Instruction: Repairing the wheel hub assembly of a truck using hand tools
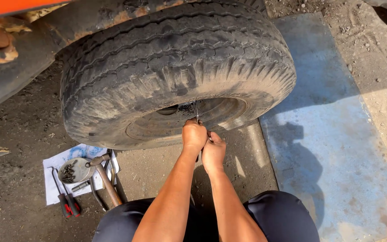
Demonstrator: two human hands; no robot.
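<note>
- Both hands together at the worn black rubber tyre [175, 67]: left hand [194, 135] and right hand [213, 151] clamped on a thin metal tool [196, 112].
- Wooden-handled hammer [106, 179] lies on white paper sheet [52, 183], ground's left edge.

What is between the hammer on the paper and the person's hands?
Only bare dirt ground lies between the hammer and the left hand and right hand, which are bunched together at the tyre. The head view shows this.

I saw a hammer [108, 181] lying across a white sheet [61, 179] on the dirt, beside a round metal dish [74, 170] of small dark parts and red-handled screwdrivers [69, 207]. A blue-grey slab [332, 148] lay to the right.
</note>
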